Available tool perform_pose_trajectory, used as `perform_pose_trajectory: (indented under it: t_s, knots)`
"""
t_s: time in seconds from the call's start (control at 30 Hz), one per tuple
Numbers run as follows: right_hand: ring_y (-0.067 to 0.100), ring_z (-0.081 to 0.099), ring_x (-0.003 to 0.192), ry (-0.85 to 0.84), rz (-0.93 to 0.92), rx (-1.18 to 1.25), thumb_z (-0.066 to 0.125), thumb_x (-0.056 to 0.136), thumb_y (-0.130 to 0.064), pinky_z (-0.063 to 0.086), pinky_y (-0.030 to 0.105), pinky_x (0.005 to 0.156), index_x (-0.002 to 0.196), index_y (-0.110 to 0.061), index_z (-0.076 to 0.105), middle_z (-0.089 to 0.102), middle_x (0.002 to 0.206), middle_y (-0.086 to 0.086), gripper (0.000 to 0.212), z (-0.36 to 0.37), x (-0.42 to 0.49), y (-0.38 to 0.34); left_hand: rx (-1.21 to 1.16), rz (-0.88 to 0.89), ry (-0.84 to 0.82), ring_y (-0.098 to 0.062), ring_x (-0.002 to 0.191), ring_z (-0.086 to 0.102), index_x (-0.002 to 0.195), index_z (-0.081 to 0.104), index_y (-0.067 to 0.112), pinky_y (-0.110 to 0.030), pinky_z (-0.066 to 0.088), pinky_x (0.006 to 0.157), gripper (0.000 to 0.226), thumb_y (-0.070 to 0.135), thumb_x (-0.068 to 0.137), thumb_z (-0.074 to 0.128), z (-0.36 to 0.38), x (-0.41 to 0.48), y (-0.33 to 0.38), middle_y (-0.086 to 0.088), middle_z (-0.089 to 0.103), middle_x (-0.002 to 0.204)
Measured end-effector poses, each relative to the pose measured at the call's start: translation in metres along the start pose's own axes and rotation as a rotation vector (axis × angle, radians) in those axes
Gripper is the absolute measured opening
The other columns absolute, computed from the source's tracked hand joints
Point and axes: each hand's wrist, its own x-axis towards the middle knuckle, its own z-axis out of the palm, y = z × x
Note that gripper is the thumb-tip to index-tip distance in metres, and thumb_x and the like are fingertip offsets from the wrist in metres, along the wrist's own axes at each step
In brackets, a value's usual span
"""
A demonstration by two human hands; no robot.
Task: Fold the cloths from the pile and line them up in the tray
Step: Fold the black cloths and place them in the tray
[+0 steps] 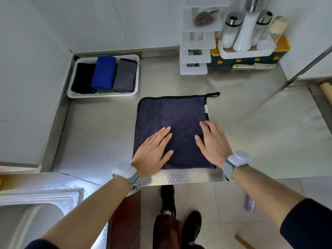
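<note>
A dark navy cloth (176,115) lies spread flat on the steel counter, its hanging loop at the far right corner. My left hand (152,153) presses flat on the cloth's near left part, fingers straight. On the near right part my right hand (213,142) rests flat with straight fingers. A white tray (106,95) sits at the back left against the wall. It holds a folded black cloth (83,78), a blue cloth (104,72) and a grey cloth (125,76) side by side, with a bit of green cloth (106,91) under the blue one.
A stack of white shelves (195,51) and a rack of shakers and jars (248,38) stand at the back right. A sink (36,218) lies at the near left. The counter's front edge runs just below the cloth.
</note>
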Motion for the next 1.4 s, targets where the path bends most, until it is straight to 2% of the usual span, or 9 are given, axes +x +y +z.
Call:
perform_pose_trajectory:
  t_s: [0.27, 0.47, 0.63, 0.8, 0.9, 0.97, 1.03, 1.17, 1.4]
  knots:
    - [0.039, 0.048, 0.117, 0.115, 0.401, 0.261, 0.051, 0.1, -0.031, 0.037, 0.045, 0.104, 0.129, -0.005, 0.059, 0.061, 0.118, 0.02, 0.039, -0.007, 0.099, 0.022, -0.008, 0.093, 0.013, -0.02, 0.155, 0.015, 0.157, 0.029, 0.007, -0.037, 0.013, 0.127, 0.061, 0.04, 0.106, 0.035, 0.006, 0.124, 0.02, -0.007, 0.02, 0.167]
    - [0.039, 0.067, 0.097, 0.247, 0.689, 0.61, 0.065, 0.09, -0.033, 0.052, 0.046, 0.089, 0.093, -0.003, 0.073, 0.074, 0.093, 0.017, 0.031, -0.008, 0.152, 0.026, 0.045, 0.097, -0.009, -0.02, 0.155, 0.017, 0.156, 0.03, 0.009, -0.038, 0.012, 0.127, 0.06, 0.04, 0.105, 0.033, 0.017, 0.17, 0.013, -0.006, 0.022, 0.167]
    - [0.027, 0.07, 0.102, 0.283, 0.811, 0.686, 0.072, 0.081, -0.022, 0.053, 0.037, 0.096, 0.096, -0.021, 0.075, 0.076, 0.1, 0.004, 0.015, -0.006, 0.176, 0.019, 0.081, 0.142, -0.016, -0.019, 0.156, 0.009, 0.159, 0.023, 0.01, -0.04, 0.008, 0.127, 0.062, 0.043, 0.106, 0.026, 0.022, 0.166, 0.006, -0.005, 0.014, 0.169]
    - [0.016, 0.059, 0.082, 0.307, 0.402, 0.542, 0.064, 0.082, 0.0, 0.049, 0.026, 0.083, 0.093, -0.015, 0.067, 0.065, 0.09, 0.0, 0.019, -0.008, 0.161, 0.017, -0.022, 0.185, -0.069, -0.021, 0.157, 0.003, 0.158, 0.023, 0.009, -0.04, 0.006, 0.127, 0.067, 0.047, 0.104, 0.035, 0.009, 0.161, 0.0, -0.008, 0.011, 0.169]
    - [0.026, 0.057, 0.092, 0.26, 0.024, 0.306, 0.058, 0.079, 0.012, 0.046, 0.03, 0.084, 0.096, -0.005, 0.071, 0.067, 0.094, 0.006, 0.028, -0.009, 0.131, 0.024, -0.101, 0.233, -0.013, -0.023, 0.146, 0.032, 0.144, 0.048, 0.014, -0.042, 0.028, 0.118, 0.065, 0.056, 0.094, 0.052, -0.001, 0.137, 0.001, -0.007, 0.037, 0.156]
    - [0.036, 0.06, 0.101, 0.186, -0.129, 0.178, 0.058, 0.082, 0.014, 0.052, 0.04, 0.089, 0.104, 0.002, 0.073, 0.072, 0.106, 0.014, 0.029, -0.009, 0.117, 0.028, -0.116, 0.267, 0.013, -0.019, 0.12, 0.049, 0.13, 0.059, 0.019, -0.037, 0.041, 0.1, 0.061, 0.063, 0.087, 0.057, -0.003, 0.118, 0.009, -0.001, 0.05, 0.135]
    - [0.039, 0.059, 0.111, 0.101, -0.188, 0.085, 0.057, 0.088, 0.011, 0.051, 0.043, 0.097, 0.117, 0.006, 0.069, 0.068, 0.124, 0.018, 0.032, -0.009, 0.111, 0.032, -0.162, 0.273, 0.023, -0.016, 0.099, 0.053, 0.117, 0.062, 0.022, -0.035, 0.044, 0.087, 0.055, 0.066, 0.083, 0.06, -0.003, 0.103, 0.025, 0.003, 0.054, 0.116]
    - [0.035, 0.044, 0.129, -0.078, -0.239, -0.035, 0.047, 0.094, 0.008, 0.04, 0.035, 0.11, 0.137, 0.004, 0.055, 0.049, 0.149, 0.014, 0.044, -0.009, 0.104, 0.037, -0.218, 0.312, -0.068, -0.017, 0.083, 0.055, 0.099, 0.059, 0.022, -0.036, 0.048, 0.069, 0.048, 0.065, 0.08, 0.064, 0.009, 0.089, 0.075, 0.005, 0.056, 0.095]
    - [0.035, 0.044, 0.118, -0.088, -0.358, -0.211, 0.049, 0.094, -0.002, 0.043, 0.042, 0.098, 0.135, -0.001, 0.057, 0.051, 0.128, 0.014, 0.042, -0.024, 0.106, 0.042, -0.091, 0.414, -0.152, -0.021, 0.066, 0.056, 0.092, 0.058, 0.017, -0.028, 0.03, 0.051, 0.035, 0.048, 0.08, 0.067, 0.01, 0.087, 0.102, 0.001, 0.057, 0.08]
